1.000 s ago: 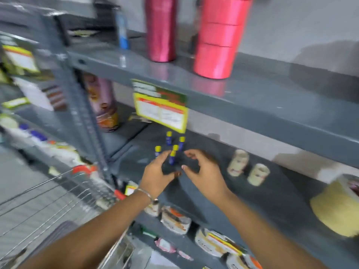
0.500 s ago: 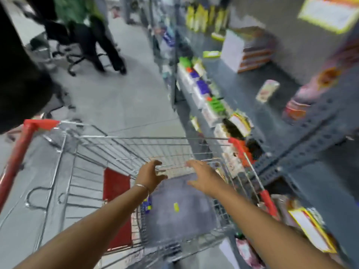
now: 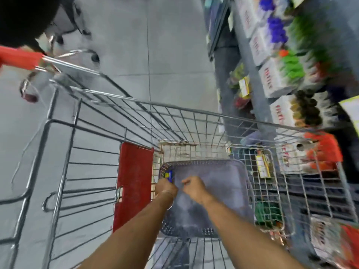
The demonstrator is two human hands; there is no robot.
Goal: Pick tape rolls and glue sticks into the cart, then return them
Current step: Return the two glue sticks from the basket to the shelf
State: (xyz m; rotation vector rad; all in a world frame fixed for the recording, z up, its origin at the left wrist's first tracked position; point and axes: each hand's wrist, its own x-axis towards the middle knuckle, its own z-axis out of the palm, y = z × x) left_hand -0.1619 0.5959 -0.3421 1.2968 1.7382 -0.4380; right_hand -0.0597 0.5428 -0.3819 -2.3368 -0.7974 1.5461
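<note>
A wire shopping cart (image 3: 194, 111) stands below me, with a grey plastic basket (image 3: 219, 177) on its floor. Both my hands are down inside that basket. My left hand (image 3: 165, 188) is curled at the basket's near-left corner, and a blue and yellow glue stick (image 3: 169, 175) sticks out past its fingertips. My right hand (image 3: 194, 186) is just beside it with the fingers drawn together; blur hides whether it holds anything. No tape roll shows.
The cart has a red handle (image 3: 21, 58) at the upper left and a red seat flap (image 3: 134, 183). Grey shelves with boxes of coloured items (image 3: 279, 78) run along the right. A dark-clothed person (image 3: 21, 18) stands at the top left. Tiled floor (image 3: 155, 45) lies ahead.
My view swung from the glue-stick shelf down to the cart. Both hands left the shelf, crossed over the cart rim and dropped low into the grey basket.
</note>
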